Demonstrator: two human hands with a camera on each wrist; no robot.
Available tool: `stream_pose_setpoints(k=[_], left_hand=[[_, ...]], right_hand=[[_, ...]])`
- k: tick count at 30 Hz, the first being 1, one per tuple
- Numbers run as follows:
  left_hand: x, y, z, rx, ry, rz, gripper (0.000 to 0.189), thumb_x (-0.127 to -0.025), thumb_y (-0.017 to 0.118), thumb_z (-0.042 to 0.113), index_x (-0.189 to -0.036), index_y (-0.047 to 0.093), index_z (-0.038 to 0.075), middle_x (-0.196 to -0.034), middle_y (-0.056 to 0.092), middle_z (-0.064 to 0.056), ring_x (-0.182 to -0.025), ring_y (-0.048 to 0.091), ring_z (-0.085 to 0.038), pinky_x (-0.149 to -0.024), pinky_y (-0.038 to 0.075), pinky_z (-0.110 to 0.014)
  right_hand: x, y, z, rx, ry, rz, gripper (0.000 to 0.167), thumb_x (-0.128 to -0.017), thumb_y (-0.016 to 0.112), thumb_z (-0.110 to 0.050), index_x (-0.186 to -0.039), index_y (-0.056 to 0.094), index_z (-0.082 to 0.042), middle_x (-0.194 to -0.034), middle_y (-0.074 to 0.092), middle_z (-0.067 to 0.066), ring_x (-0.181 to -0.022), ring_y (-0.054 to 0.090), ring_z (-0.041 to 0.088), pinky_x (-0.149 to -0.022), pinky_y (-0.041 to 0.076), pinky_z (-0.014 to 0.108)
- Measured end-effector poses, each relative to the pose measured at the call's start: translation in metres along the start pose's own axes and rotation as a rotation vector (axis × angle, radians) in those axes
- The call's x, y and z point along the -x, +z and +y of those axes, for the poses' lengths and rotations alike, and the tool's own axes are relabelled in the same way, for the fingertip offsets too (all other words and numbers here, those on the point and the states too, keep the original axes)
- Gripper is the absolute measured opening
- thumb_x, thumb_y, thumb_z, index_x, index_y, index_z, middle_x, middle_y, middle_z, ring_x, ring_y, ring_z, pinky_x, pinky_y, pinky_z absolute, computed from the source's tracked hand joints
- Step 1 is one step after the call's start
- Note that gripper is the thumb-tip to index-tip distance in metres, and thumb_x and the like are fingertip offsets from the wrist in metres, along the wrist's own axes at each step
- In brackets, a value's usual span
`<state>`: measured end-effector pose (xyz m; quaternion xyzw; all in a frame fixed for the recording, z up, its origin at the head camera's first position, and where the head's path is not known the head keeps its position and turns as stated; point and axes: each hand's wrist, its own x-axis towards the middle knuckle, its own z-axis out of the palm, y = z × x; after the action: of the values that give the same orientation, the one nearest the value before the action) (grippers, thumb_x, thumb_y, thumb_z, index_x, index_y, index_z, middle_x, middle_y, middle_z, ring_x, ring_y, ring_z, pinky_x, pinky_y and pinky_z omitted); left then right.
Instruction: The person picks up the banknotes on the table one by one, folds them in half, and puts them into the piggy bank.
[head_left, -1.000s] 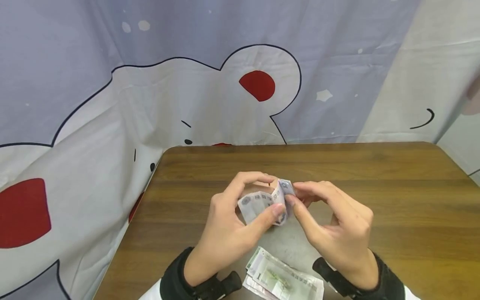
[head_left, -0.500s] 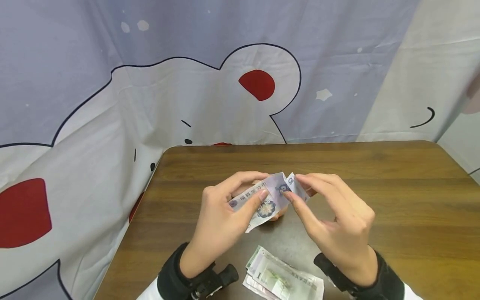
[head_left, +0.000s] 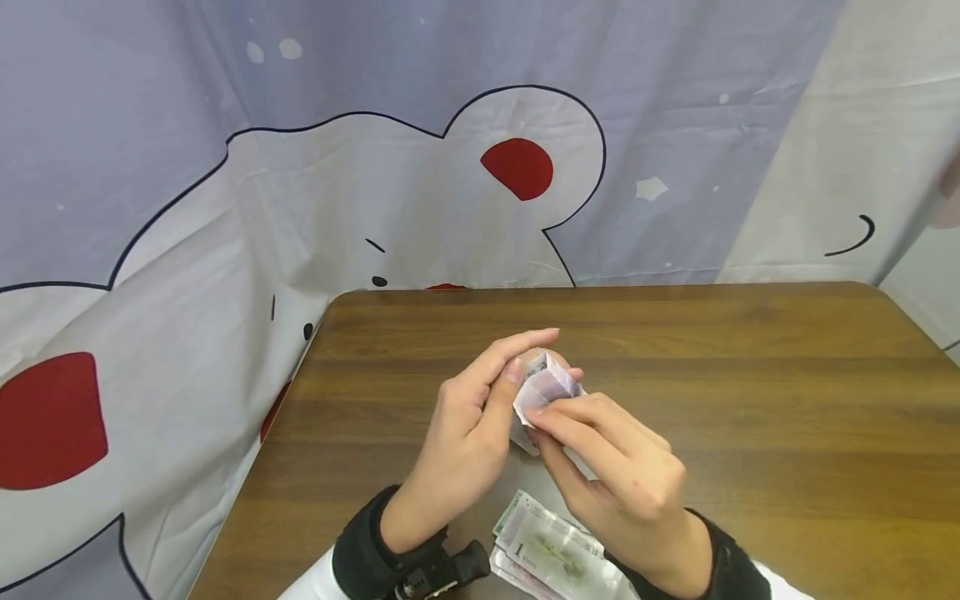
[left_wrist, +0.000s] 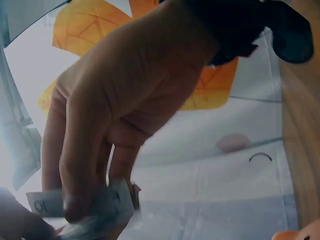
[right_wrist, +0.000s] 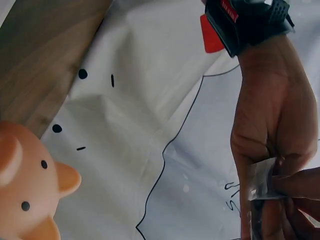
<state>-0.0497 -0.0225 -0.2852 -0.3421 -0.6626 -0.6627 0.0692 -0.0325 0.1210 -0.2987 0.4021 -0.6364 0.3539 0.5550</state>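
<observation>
A pale violet banknote (head_left: 547,385), bent into a narrow fold, is held between both hands above the table. My left hand (head_left: 461,429) holds its left side, thumb against the paper and fingers behind it. The right hand (head_left: 622,475) pinches the lower part of the note between thumb and fingers. In the left wrist view the folded banknote (left_wrist: 117,202) lies between the fingers, somewhat blurred. The right wrist view shows the banknote (right_wrist: 261,180) at the fingers. Below the hands lies a loose stack of banknotes (head_left: 551,550), partly covered by the right wrist.
An orange pig figure (right_wrist: 27,185) with black eyes stands at the left of the right wrist view; in the head view the hands mostly hide its place. The wooden table (head_left: 787,400) ends at a patterned curtain (head_left: 420,200) behind and to the left.
The note was spread flatter half a second ago and is now folded narrower. My right hand has moved left and down across it; the left thumb has moved up. The stack stays put.
</observation>
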Motion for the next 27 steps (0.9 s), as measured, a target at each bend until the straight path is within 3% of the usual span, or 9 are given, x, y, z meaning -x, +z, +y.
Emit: stream_pose_setpoints(k=[3, 6, 9, 13, 16, 19, 22, 25, 27], left_hand=[[0.0, 0.001, 0.004, 0.054, 0.008, -0.028, 0.035, -0.105, 0.037, 0.006, -0.137, 0.052, 0.011, -0.111, 0.069, -0.014, -0.105, 0.068, -0.022, -0.08, 0.059, -0.037], [0.0, 0.0, 0.006, 0.006, 0.047, -0.042, 0.036, -0.103, 0.043, 0.003, -0.138, 0.05, 0.01, -0.109, 0.07, -0.013, -0.105, 0.068, -0.02, -0.079, 0.059, -0.035], [-0.001, -0.004, 0.007, -0.093, 0.091, -0.049, 0.037, -0.101, 0.047, 0.001, -0.137, 0.049, 0.01, -0.107, 0.071, -0.009, -0.1, 0.068, -0.016, -0.078, 0.058, -0.032], [-0.001, -0.011, 0.01, -0.216, 0.112, -0.093, 0.037, -0.102, 0.046, 0.002, -0.137, 0.048, 0.011, -0.101, 0.071, -0.002, -0.085, 0.064, -0.011, -0.073, 0.053, -0.026], [0.0, -0.013, 0.012, -0.272, 0.132, -0.173, 0.038, -0.102, 0.045, 0.003, -0.139, 0.044, 0.012, -0.102, 0.07, 0.002, -0.084, 0.061, -0.009, -0.073, 0.049, -0.025], [0.0, -0.013, 0.012, -0.283, 0.134, -0.232, 0.037, -0.102, 0.046, 0.006, -0.139, 0.042, 0.012, -0.103, 0.071, 0.003, -0.087, 0.062, -0.006, -0.073, 0.05, -0.022], [0.0, -0.012, 0.01, -0.263, 0.092, -0.183, 0.036, -0.099, 0.056, 0.011, -0.134, 0.048, 0.013, -0.09, 0.071, 0.004, -0.071, 0.059, -0.002, -0.06, 0.049, -0.019], [-0.001, -0.012, 0.007, -0.152, 0.035, -0.054, 0.03, -0.092, 0.068, 0.01, -0.121, 0.06, 0.01, -0.088, 0.073, -0.001, -0.066, 0.064, -0.007, -0.056, 0.055, -0.022], [0.0, -0.012, 0.007, -0.077, 0.007, 0.023, 0.024, -0.088, 0.072, 0.008, -0.111, 0.066, 0.006, -0.088, 0.074, -0.005, -0.069, 0.069, -0.013, -0.061, 0.059, -0.03]], right_hand=[[-0.001, -0.001, -0.003, 0.002, 0.001, -0.046, 0.01, -0.089, 0.067, -0.002, -0.085, 0.073, 0.006, -0.078, 0.068, 0.011, -0.069, 0.065, 0.021, -0.071, 0.057, 0.026], [-0.003, -0.003, -0.003, -0.048, 0.024, -0.077, 0.012, -0.09, 0.067, -0.003, -0.086, 0.073, 0.006, -0.081, 0.069, 0.013, -0.072, 0.067, 0.022, -0.076, 0.057, 0.027], [-0.008, -0.009, 0.001, -0.127, 0.077, -0.043, 0.011, -0.087, 0.068, -0.002, -0.083, 0.072, 0.008, -0.078, 0.069, 0.014, -0.069, 0.066, 0.021, -0.07, 0.057, 0.024], [-0.015, -0.024, 0.007, -0.171, 0.254, -0.01, 0.01, -0.083, 0.073, -0.001, -0.086, 0.072, 0.008, -0.078, 0.067, 0.012, -0.065, 0.057, 0.012, -0.058, 0.046, 0.017], [-0.016, -0.035, 0.01, -0.24, 0.436, -0.12, 0.015, -0.08, 0.075, 0.003, -0.095, 0.072, 0.003, -0.084, 0.066, 0.009, -0.07, 0.051, 0.009, -0.057, 0.041, 0.018], [-0.013, -0.04, 0.012, -0.393, 0.556, -0.194, 0.022, -0.079, 0.071, 0.013, -0.097, 0.072, 0.001, -0.088, 0.066, 0.01, -0.075, 0.056, 0.012, -0.061, 0.045, 0.02], [-0.012, -0.042, 0.015, -0.487, 0.601, -0.136, 0.02, -0.079, 0.068, 0.019, -0.094, 0.071, 0.006, -0.086, 0.068, 0.014, -0.077, 0.06, 0.017, -0.066, 0.051, 0.02], [-0.011, -0.044, 0.016, -0.495, 0.627, -0.023, 0.016, -0.079, 0.066, 0.022, -0.092, 0.069, 0.013, -0.084, 0.068, 0.018, -0.076, 0.063, 0.019, -0.069, 0.054, 0.02], [-0.012, -0.046, 0.017, -0.486, 0.65, 0.015, 0.017, -0.078, 0.065, 0.024, -0.092, 0.068, 0.015, -0.084, 0.067, 0.02, -0.075, 0.064, 0.018, -0.068, 0.055, 0.02]])
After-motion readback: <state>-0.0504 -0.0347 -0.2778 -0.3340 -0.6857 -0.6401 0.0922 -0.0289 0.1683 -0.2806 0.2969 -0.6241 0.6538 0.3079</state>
